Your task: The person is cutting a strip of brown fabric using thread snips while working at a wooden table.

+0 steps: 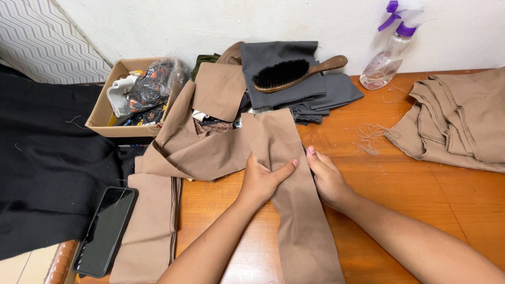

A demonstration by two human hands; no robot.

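Tan cloth strip (pixel 294 200) is lying down the middle of the wooden table (pixel 421 189), looking light, limp and creasable. Left hand (pixel 261 180) is pinching its left edge; right hand (pixel 327 178) is pressing the right edge, best gripped there.

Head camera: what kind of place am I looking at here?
Probably a small tailoring or sewing workspace. Both hands, left hand and right hand, hold a tan fabric strip on a wooden table, with stacked tan cloth pieces, loose threads and a clothes brush nearby.
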